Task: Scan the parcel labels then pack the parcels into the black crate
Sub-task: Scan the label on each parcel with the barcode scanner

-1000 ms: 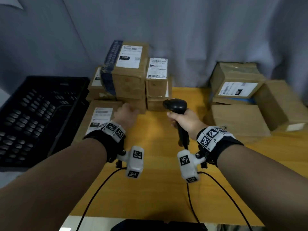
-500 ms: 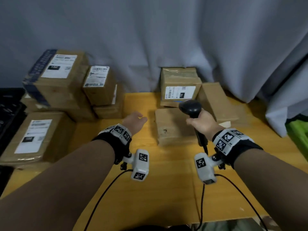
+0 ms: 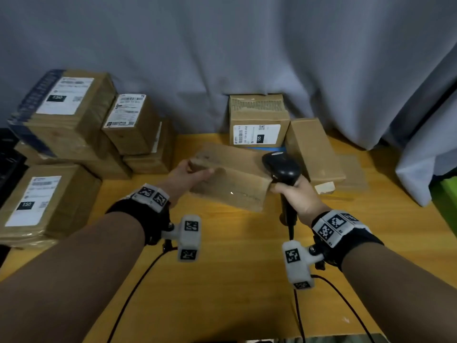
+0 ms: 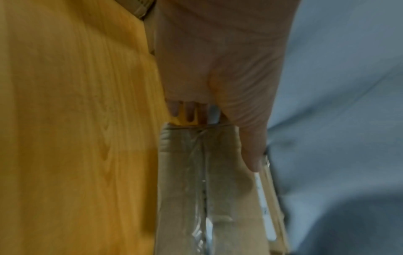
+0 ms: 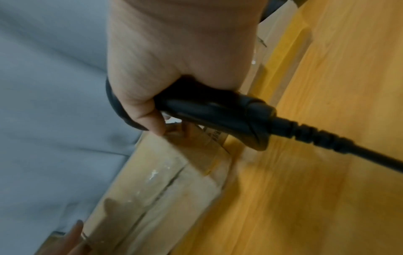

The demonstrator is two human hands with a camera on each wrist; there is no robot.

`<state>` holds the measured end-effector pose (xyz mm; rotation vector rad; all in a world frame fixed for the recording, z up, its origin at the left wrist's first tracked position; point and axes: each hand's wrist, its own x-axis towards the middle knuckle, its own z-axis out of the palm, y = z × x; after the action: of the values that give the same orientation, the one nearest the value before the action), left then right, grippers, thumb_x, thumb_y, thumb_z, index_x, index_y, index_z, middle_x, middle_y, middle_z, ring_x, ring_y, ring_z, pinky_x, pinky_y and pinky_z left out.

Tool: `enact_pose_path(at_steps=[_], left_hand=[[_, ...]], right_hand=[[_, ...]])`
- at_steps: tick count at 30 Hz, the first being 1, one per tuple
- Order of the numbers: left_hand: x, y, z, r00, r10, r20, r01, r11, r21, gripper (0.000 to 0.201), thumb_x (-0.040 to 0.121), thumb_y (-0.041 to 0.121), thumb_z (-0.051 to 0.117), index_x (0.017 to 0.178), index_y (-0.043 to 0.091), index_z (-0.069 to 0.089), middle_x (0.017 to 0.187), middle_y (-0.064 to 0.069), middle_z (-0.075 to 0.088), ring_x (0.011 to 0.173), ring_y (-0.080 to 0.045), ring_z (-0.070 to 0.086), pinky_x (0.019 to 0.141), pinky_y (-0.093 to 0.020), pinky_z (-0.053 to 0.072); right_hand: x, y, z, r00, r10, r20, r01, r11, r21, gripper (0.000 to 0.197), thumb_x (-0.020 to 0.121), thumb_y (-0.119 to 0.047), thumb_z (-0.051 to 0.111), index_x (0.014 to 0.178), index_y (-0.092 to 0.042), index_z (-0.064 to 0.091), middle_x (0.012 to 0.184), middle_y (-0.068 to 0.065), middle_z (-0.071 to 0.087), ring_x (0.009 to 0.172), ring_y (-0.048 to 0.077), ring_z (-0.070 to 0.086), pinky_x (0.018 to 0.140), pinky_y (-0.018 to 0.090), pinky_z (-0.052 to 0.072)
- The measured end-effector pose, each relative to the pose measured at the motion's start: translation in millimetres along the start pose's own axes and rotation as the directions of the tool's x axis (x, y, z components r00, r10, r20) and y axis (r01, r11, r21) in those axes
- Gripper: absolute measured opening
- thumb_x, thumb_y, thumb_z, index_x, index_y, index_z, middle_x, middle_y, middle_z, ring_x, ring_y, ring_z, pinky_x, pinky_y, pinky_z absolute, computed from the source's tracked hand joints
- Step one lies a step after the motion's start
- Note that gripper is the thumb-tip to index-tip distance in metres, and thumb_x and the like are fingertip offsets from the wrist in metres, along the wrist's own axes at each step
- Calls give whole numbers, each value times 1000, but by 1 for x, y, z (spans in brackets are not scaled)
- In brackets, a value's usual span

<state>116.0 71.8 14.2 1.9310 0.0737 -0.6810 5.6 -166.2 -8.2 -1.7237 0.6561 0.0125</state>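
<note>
A flat brown parcel (image 3: 230, 179) is tilted up off the wooden table (image 3: 235, 280). My left hand (image 3: 197, 169) grips its left end, thumb (image 4: 253, 151) on one face and fingers behind. The same parcel (image 4: 207, 189) shows a white label edge on its far face. My right hand (image 3: 291, 191) grips a black barcode scanner (image 3: 282, 167) by its handle (image 5: 218, 112), right at the parcel's (image 5: 163, 181) right end. Only a sliver of the black crate (image 3: 7, 154) shows at the far left.
Labelled parcels are stacked at the left (image 3: 64, 112), with another (image 3: 42, 201) in front of them. A labelled box (image 3: 257, 120) and a plain box (image 3: 314, 149) stand at the back right. The scanner cable (image 5: 348, 146) trails toward me. A grey curtain hangs behind.
The view has swung right, away from the crate. My left hand reached the flat parcel and tipped it up by its left end. The scanner hand moved to its right end.
</note>
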Motion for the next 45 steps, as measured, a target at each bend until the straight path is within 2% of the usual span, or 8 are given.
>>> enact_pose_path(at_steps=[2,6,19,22,27,31,37,45], left_hand=[[1,9,-14,996,69,-48,-69,998,-4,89,59,57,80,133,20,46,124,-1,59,113,-20,55,100,-40,46],[-5,20,-22,998,43,-38,-49,985,-165,59,83,33,72,132,24,41,130,0,51,116,-23,52,94,-50,50],[-15,23,-18,989,126,-73,-142,948,-285,76,73,47,75,132,6,50,123,-8,64,105,-19,65,83,-27,55],[-18,29,-19,976,196,-94,-213,949,-232,42,86,32,69,121,13,56,114,-4,68,94,-13,66,66,-16,54],[-22,36,-23,965,254,-59,-261,950,-171,54,85,26,69,135,19,50,119,-5,67,103,-18,67,85,-31,56],[-24,35,-19,966,254,52,-245,960,-137,58,90,17,63,143,27,38,120,-3,64,101,-13,66,69,-24,58],[-5,6,-12,976,195,-92,-142,902,407,69,86,31,69,143,11,37,136,-10,51,122,-26,51,102,-42,45],[15,-31,4,971,98,-218,21,875,484,66,83,33,72,137,5,45,133,-17,50,120,-32,51,100,-39,44]], right_hand=[[0,-10,0,998,-49,-26,51,996,74,19,81,-7,69,94,-19,65,88,-1,65,92,20,59,83,33,43],[-1,-29,3,990,-142,22,134,971,198,25,79,-9,71,101,-21,66,96,-1,70,101,20,63,99,44,47],[0,-56,5,986,-168,19,150,923,355,51,73,-14,75,120,-8,58,105,11,71,101,29,68,89,48,55],[-1,-57,5,991,-131,4,118,906,407,45,83,-6,69,125,-7,54,103,9,71,96,26,69,89,51,55],[-8,-58,4,1000,-7,-15,14,828,560,36,89,-29,68,121,-15,58,113,14,71,100,30,70,86,51,57],[-10,-46,10,998,58,-29,-39,891,451,38,85,-34,71,114,-13,58,108,16,71,83,31,68,74,43,59],[-12,-10,23,953,282,111,-295,947,125,30,89,-20,67,107,3,60,69,18,66,52,26,63,51,31,57],[-2,11,40,967,255,2,-250,949,-194,19,82,-20,73,93,-11,61,84,5,59,87,24,57,79,33,47]])
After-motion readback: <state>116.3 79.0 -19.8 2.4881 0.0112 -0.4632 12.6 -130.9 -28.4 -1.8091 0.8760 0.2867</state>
